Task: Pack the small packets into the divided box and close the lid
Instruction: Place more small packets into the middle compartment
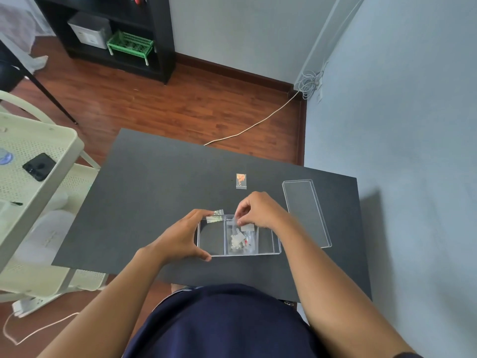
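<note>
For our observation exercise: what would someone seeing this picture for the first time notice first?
Two bare hands meet over a clear divided box near the front of the black table: the left hand grips its left end, the right hand pinches a small packet over the middle compartment. An orange packet lies alone farther back, and the clear lid rests to the right.

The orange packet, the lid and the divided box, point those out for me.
orange packet [241, 181], head view, middle of its printed face.
lid [305, 211], head view, centre of the clear panel.
divided box [210, 237], head view, bare left compartment.
</note>
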